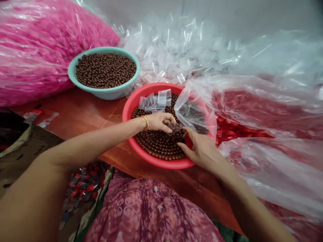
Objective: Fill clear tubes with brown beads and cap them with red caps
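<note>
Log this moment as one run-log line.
left hand: pinches small clear pouch | right hand: open, beside pouch | below: red bowl of brown beads | behind: teal bowl of beads

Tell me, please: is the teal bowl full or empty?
Full: brown balls fill the teal bowl almost to its rim, and none of its inner bottom shows.

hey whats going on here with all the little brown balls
A person is working over a red basin full of small brown balls on a wooden table. Their left hand pinches a small clear packet just above the balls. The right hand is close beside it, fingers loose. Empty clear packets lie on the balls at the basin's far side. A teal bowl of similar balls stands behind, to the left.
</note>
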A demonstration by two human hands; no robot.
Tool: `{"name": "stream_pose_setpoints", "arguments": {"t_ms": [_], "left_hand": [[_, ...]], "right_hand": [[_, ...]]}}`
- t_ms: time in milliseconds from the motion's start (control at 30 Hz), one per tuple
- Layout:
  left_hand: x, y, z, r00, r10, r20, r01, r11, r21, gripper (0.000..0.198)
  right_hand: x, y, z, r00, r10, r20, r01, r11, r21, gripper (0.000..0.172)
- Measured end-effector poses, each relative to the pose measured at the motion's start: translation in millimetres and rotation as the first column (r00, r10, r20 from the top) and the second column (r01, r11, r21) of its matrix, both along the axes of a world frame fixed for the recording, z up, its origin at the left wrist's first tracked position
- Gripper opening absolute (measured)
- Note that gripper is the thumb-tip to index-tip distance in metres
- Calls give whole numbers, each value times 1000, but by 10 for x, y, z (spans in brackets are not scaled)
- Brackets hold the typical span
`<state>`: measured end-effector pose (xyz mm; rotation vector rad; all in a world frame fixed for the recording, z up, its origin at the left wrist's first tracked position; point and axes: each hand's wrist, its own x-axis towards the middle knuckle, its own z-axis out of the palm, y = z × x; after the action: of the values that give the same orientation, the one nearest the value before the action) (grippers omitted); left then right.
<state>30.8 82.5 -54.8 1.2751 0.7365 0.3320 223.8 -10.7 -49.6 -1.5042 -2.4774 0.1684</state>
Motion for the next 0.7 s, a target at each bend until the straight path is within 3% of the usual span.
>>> {"name": "stream_pose_setpoints", "arguments": {"t_ms": [133,267,367,433,567,700], "left_hand": [[-22,-36,137,987,95,130,-79,990,-121,31],[-77,-116,218,959,191,211,-152,970,-191,34],[-114,-162,227,941,200,273,-161,974,-157,40],[-125,-167,223,933,192,305,-178,981,-75,43],[-132,-119,200,939,210,273,-221,975,10,38],[-152,-71,174,921,303,245,-307,951,-25,39]], "right_hand": [[-36,-48,-37,999,-39,15,37,994,105,42],[-89,11,-21,985,-67,-162,71,997,18,36],[-107,99,-6,931,-99,-353,120,992,40,30],[-116,154,3,914,-108,-391,142,988,59,26],[-111,202,50,976,-95,-195,91,995,-28,25],[-10,149,146,997,37,64,-26,986,-166,31]]}}
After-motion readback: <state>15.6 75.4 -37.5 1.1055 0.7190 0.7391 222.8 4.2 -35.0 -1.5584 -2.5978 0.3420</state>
